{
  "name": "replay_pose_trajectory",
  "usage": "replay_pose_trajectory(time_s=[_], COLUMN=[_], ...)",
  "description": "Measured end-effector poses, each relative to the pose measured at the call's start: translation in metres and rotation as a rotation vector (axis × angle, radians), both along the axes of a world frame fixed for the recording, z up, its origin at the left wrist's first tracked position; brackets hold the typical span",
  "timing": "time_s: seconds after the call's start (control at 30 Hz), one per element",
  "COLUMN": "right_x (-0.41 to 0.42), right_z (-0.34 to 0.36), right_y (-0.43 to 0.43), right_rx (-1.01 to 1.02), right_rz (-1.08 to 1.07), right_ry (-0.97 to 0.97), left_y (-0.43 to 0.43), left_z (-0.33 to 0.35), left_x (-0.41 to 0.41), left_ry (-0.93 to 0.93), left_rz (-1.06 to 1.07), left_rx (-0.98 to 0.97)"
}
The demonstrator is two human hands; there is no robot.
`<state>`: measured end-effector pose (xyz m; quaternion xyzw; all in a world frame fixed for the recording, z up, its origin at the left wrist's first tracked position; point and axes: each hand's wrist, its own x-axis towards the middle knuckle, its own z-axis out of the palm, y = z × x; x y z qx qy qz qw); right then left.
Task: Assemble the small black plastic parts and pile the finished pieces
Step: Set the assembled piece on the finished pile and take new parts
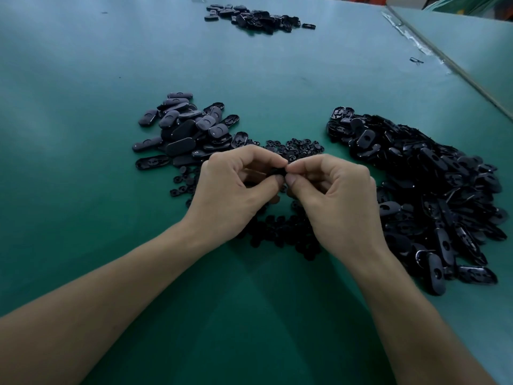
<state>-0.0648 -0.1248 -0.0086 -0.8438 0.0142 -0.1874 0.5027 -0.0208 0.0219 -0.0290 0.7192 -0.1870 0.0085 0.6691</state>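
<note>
**Stock check: one piece in hand, a short heap done, a long heap waiting**

**In hand:** small black part (pixel 277 171). You hold it just above the middle of the green table (pixel 83 107). Your left hand (pixel 236 190) pinches one end between thumb and curled forefinger, and your right hand (pixel 333 195) pinches the other end the same way. The fingertips of both hands almost meet over it, so most of the part is hidden. Whether its halves are seated cannot be told.

**Left heap** (pixel 183 132): oval pieces, many lying smooth face up, a few at the edge showing their hollow side. This is judged to be your finished pile. The count is modest.

**Right heap** (pixel 416 195): oval shells, mostly hollow side showing. It runs from beyond your right hand down beside your right forearm. This is judged to be stock not yet fitted, and it is far larger than the left heap.

**Small round inserts** (pixel 294 148): loose just beyond your fingers, beside your left hand, and in a dark patch under both wrists. There are plenty on hand.

**Far heap** (pixel 258 18): more black pieces near the far edge, well apart from your work. Whether they are finished or not cannot be told.

**Stray part** (pixel 416 61): lies alone near the taped seam (pixel 410 37).

**Progress, as a judgement:** you are early in the job. The piece you pinch looks to be at the pressing-together step, and its place afterwards is the left heap. Nearly all of the right heap is left to do.
</note>
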Motion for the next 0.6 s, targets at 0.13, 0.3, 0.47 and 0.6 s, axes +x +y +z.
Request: replay_pose_trajectory(time_s=[0.13,0.3,0.47,0.6], right_x=[0.001,0.0,0.003,0.005], right_z=[0.0,0.0,0.0,0.0], right_y=[-0.003,-0.009,-0.013,-0.018], right_rx=[0.043,0.009,0.009,0.079], right_rz=[0.065,0.038,0.106,0.13], right_ry=[0.031,-0.012,0.049,0.067], left_y=[0.0,-0.001,0.0,0.001], left_z=[-0.001,-0.001,0.0,0.0], left_x=[0.001,0.0,0.001,0.001], left_ry=[0.014,0.018,0.009,0.064], left_rz=[-0.01,-0.043,-0.062,-0.066], left_rx=[-0.018,-0.04,-0.038,-0.081])
